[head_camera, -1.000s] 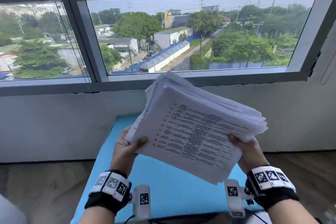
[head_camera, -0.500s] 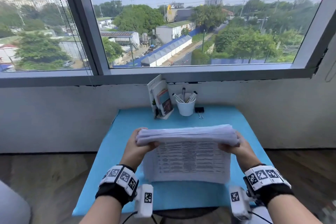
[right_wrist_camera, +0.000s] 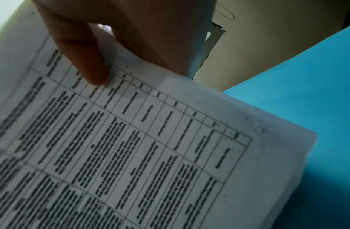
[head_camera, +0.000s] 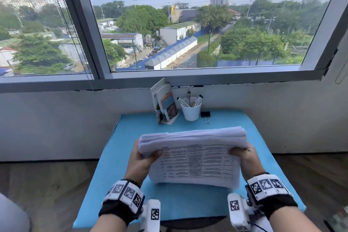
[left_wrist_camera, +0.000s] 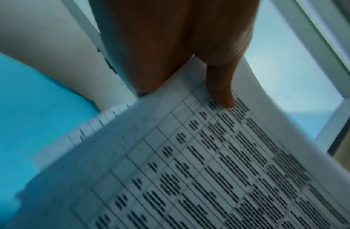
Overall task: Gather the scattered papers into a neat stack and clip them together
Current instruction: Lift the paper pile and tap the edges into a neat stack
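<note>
A thick stack of printed papers (head_camera: 195,160) stands on its lower edge on the blue table (head_camera: 131,130), its top bending toward me. My left hand (head_camera: 145,156) grips the stack's left side, thumb on the printed front page (left_wrist_camera: 209,162). My right hand (head_camera: 243,154) grips the right side the same way, thumb on the sheet (right_wrist_camera: 150,147). The upper sheets are slightly fanned at the top left. A black binder clip (head_camera: 205,114) lies on the table at the back, right of the cup, apart from both hands.
A white cup of markers (head_camera: 190,109) and a small stand of booklets (head_camera: 165,103) sit at the table's back edge against the wall below the window (head_camera: 188,28). Wooden floor (head_camera: 47,184) lies on both sides of the narrow table.
The stack, held tilted up high in front of the window a second ago, has come down and been turned level, its lower edge now on the table. Both hands kept their grip.
</note>
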The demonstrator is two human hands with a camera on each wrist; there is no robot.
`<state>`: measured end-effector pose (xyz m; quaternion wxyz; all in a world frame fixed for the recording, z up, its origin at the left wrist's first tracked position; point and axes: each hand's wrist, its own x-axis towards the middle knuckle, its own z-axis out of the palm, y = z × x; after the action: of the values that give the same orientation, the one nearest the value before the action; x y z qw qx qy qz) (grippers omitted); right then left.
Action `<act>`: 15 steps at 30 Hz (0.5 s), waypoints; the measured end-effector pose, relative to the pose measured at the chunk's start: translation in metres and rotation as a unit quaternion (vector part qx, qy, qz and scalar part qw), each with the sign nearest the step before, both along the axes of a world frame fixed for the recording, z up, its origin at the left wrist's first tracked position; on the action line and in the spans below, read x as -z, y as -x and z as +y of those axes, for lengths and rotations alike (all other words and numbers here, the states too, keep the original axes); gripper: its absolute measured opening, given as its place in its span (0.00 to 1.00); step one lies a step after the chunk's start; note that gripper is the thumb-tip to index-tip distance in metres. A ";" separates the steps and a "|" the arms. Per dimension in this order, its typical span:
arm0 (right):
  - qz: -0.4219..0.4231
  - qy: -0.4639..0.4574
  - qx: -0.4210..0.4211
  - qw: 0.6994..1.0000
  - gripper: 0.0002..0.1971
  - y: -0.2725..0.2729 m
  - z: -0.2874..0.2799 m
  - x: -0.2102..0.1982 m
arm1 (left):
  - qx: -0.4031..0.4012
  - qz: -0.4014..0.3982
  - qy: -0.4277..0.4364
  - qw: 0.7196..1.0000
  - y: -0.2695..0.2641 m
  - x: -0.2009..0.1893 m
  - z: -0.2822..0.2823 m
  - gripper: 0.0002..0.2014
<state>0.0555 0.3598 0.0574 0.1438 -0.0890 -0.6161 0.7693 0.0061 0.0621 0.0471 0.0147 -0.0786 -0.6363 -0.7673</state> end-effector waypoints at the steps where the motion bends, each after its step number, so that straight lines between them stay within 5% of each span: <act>1: 0.011 -0.002 0.007 1.000 0.29 0.000 0.003 -0.001 | 0.005 0.007 0.009 1.000 0.000 -0.001 0.000 0.38; 7: 0.014 -0.012 0.018 1.000 0.24 -0.001 -0.003 -0.001 | 0.023 0.020 0.009 1.000 -0.005 -0.002 0.013 0.25; 12: 0.028 -0.009 -0.004 1.000 0.36 0.002 0.009 0.003 | 0.021 0.001 -0.003 1.000 0.003 0.002 0.005 0.37; 15: -0.022 -0.047 -0.003 0.999 0.29 0.005 0.000 0.010 | 0.023 0.003 0.007 1.000 0.000 0.005 0.012 0.35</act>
<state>0.0506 0.3602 0.0470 0.1317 -0.0976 -0.6548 0.7378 0.0065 0.0737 0.0422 -0.0021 -0.0956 -0.6394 -0.7629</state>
